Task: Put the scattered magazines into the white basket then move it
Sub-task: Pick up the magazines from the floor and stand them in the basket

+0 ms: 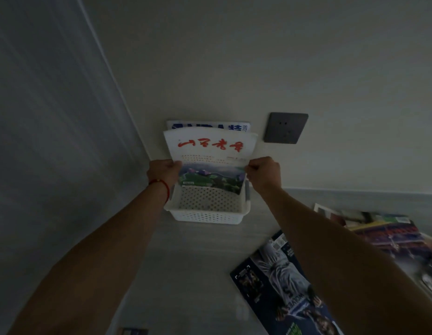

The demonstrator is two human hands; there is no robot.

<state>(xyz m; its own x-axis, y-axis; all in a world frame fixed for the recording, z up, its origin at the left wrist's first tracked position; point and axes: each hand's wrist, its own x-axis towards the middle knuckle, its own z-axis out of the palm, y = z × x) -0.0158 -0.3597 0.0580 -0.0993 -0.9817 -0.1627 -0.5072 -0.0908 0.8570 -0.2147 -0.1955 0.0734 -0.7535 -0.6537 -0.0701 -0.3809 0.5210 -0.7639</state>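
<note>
Dim worktop (198,262) against wall. Left hand (163,174), right hand (264,174), fingers pinching magazine (211,163) edges, lower end inside basket (207,209). Step: loading. Next: release upright, fetch dark magazine (277,281).

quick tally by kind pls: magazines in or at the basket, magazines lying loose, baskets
Magazines in or at the white basket: 2, the red-titled one held by left hand and right hand, the blue-titled one behind it.
Magazines loose on the surface: at least 2, dark-cover and a blurred pile.
Baskets: 1
Total: at least 5
</note>
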